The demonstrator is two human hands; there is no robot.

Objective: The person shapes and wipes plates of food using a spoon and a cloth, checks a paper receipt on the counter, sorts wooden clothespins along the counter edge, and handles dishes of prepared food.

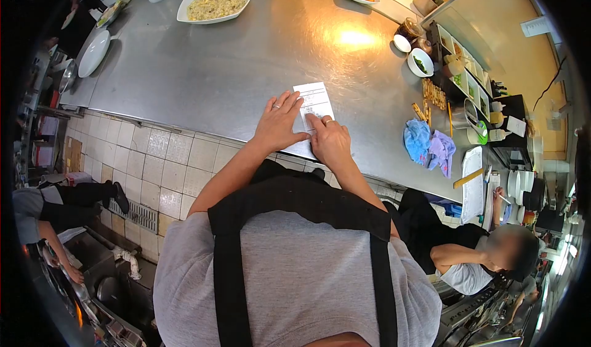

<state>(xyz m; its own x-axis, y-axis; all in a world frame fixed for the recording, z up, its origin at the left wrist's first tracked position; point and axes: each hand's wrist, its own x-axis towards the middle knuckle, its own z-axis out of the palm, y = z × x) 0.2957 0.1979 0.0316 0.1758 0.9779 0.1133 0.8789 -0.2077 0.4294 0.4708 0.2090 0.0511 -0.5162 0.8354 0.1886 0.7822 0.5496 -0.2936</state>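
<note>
A white printed paper slip [315, 93] lies on the steel counter in front of me, near its front edge. My left hand [278, 124] rests with fingers spread, its fingertips at the slip's left edge. On the lower part of the slip, my right hand [331, 141] presses down with its index finger; the other fingers are partly bent, and a ring shows on one. Neither hand grips anything that I can see.
Fried rice fills a white dish [217, 3] at the back; an oval plate [95, 54] sits left. To the right are blue and purple cloths [417, 141], a small bowl [420, 62] and ingredient containers [468, 82]. One person [486, 254] is at right, another [46, 214] at left.
</note>
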